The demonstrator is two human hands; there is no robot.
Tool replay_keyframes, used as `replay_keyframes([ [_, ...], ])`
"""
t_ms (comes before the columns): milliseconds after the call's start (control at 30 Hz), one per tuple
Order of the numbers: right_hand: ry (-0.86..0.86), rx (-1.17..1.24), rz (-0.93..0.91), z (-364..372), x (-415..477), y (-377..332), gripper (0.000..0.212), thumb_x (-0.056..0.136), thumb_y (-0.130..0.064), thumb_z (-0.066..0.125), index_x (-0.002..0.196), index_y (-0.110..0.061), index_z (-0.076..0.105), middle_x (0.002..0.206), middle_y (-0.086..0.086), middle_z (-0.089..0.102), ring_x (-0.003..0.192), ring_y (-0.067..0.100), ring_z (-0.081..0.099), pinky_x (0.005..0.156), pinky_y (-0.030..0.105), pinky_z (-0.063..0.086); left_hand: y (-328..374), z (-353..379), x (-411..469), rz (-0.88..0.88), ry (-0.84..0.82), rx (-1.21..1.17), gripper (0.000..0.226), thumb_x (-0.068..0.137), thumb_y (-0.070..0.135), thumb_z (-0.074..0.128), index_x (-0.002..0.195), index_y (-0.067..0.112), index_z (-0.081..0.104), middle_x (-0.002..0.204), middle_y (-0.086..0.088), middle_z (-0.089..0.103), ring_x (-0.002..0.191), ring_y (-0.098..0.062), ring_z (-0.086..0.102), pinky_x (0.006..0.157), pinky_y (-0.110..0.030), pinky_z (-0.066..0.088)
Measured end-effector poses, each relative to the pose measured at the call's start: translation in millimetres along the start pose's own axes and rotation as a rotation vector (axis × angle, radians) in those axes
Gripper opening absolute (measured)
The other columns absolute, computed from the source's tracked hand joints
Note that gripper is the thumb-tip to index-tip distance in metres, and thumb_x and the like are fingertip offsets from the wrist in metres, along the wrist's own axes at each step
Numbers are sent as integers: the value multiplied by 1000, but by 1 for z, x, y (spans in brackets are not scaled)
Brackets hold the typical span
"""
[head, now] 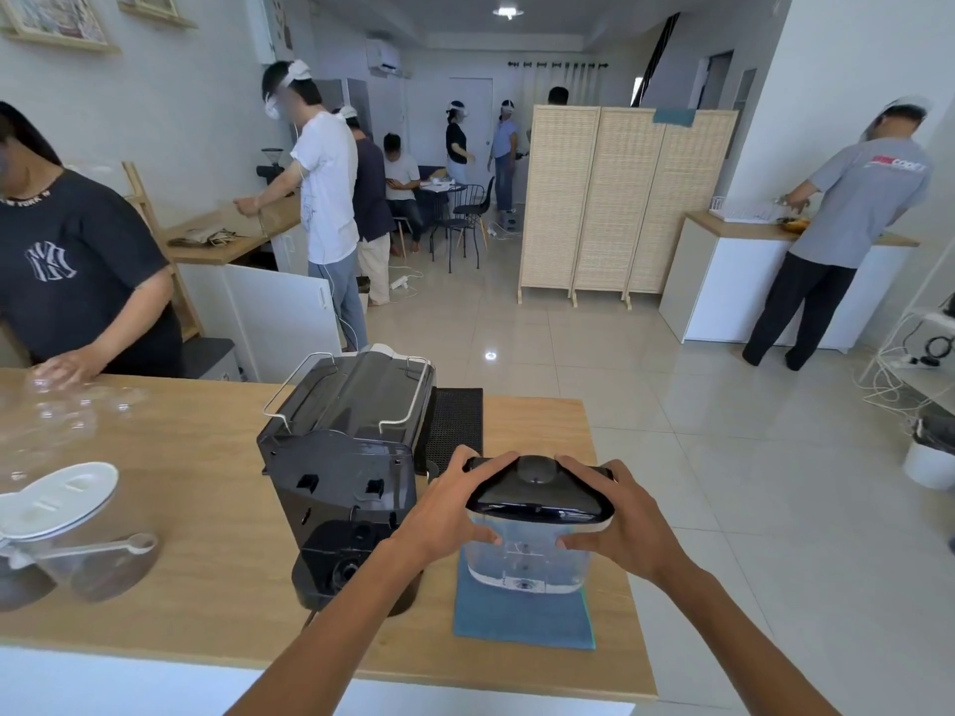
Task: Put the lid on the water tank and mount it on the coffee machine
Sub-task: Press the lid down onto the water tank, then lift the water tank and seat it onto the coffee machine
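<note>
A clear water tank (pixel 524 558) stands upright on a blue cloth (pixel 522 620) on the wooden counter. A black lid (pixel 537 490) rests on top of the tank. My left hand (pixel 447 511) grips the lid's left side with the thumb on the tank wall. My right hand (pixel 617 514) grips the lid's right side. The black coffee machine (pixel 346 457) stands just left of the tank, its back with the empty tank bay facing me.
A black rubber mat (pixel 455 423) lies behind the tank. Clear jars with a white lid (pixel 62 493) and a scoop (pixel 103 547) stand at the left. A person's hand (pixel 64 364) rests among glasses on the far left counter (pixel 206 447). The counter's right edge is beside the cloth.
</note>
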State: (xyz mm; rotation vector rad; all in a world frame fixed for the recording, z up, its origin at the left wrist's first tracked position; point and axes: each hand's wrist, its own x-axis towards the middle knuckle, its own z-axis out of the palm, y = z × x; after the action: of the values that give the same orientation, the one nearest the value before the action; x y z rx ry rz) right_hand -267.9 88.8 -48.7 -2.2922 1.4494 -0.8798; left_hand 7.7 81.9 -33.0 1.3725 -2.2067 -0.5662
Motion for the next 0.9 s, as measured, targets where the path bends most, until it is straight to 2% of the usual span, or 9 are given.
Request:
replay_keyframes([
  [100, 19, -9, -41, -8, 1, -15, 106, 59, -48, 93, 147, -56, 34, 111, -10, 47, 99, 9, 56, 86, 24, 56, 4, -15, -9, 17, 42, -2, 110, 72, 21, 92, 142, 68, 22, 135, 6, 34, 97, -18, 49, 89, -34, 52],
  [200, 31, 18, -64, -17, 1, -35, 103, 59, -58, 88, 146, -58, 34, 110, -13, 47, 100, 4, 54, 82, 18, 52, 11, -32, -22, 14, 66, -16, 106, 73, 22, 92, 146, 64, 28, 137, 6, 35, 107, -20, 53, 93, -39, 54],
  [300, 17, 44, -99, -21, 0, -55, 100, 58, -67, 81, 146, -58, 35, 109, -10, 49, 100, 8, 54, 83, 21, 53, 17, -49, -40, 16, 94, -9, 102, 74, 24, 91, 148, 59, 30, 139, 6, 36, 100, -18, 51, 92, -36, 52],
  [400, -2, 67, -128, -19, 2, -76, 100, 58, -67, 83, 145, -58, 36, 110, -8, 50, 101, 10, 54, 85, 23, 52, 17, -67, -63, 20, 134, 4, 101, 75, 28, 90, 146, 66, 28, 135, 9, 36, 92, -16, 51, 86, -31, 50],
  [533, -35, 107, -168, -5, 11, -106, 100, 58, -62, 87, 144, -62, 35, 112, -12, 50, 105, 5, 53, 87, 16, 47, 1, -88, -91, 0, 181, 23, 103, 71, 32, 92, 145, 65, 30, 128, 11, 41, 107, -15, 52, 93, -31, 49],
  [700, -82, 149, -173, 25, 26, -140, 98, 59, -63, 87, 143, -62, 37, 111, -7, 50, 102, 12, 54, 89, 27, 50, -28, -115, -117, -12, 203, 15, 100, 67, 34, 94, 147, 57, 38, 120, 11, 43, 106, -9, 49, 95, -26, 46],
  [833, -69, 173, -173, 49, 40, -165, 97, 59, -60, 88, 142, -62, 38, 109, -14, 48, 102, 7, 53, 86, 17, 45, -54, -140, -128, -25, 209, 24, 98, 65, 36, 94, 145, 54, 42, 120, 14, 44, 106, -3, 49, 95, -19, 43],
  [900, -61, 164, -172, 60, 47, -176, 98, 58, -58, 89, 142, -62, 38, 104, -10, 47, 97, 9, 52, 82, 18, 46, -67, -152, -131, -19, 208, 16, 97, 64, 36, 94, 145, 54, 43, 120, 14, 45, 108, 0, 48, 94, -16, 42],
])
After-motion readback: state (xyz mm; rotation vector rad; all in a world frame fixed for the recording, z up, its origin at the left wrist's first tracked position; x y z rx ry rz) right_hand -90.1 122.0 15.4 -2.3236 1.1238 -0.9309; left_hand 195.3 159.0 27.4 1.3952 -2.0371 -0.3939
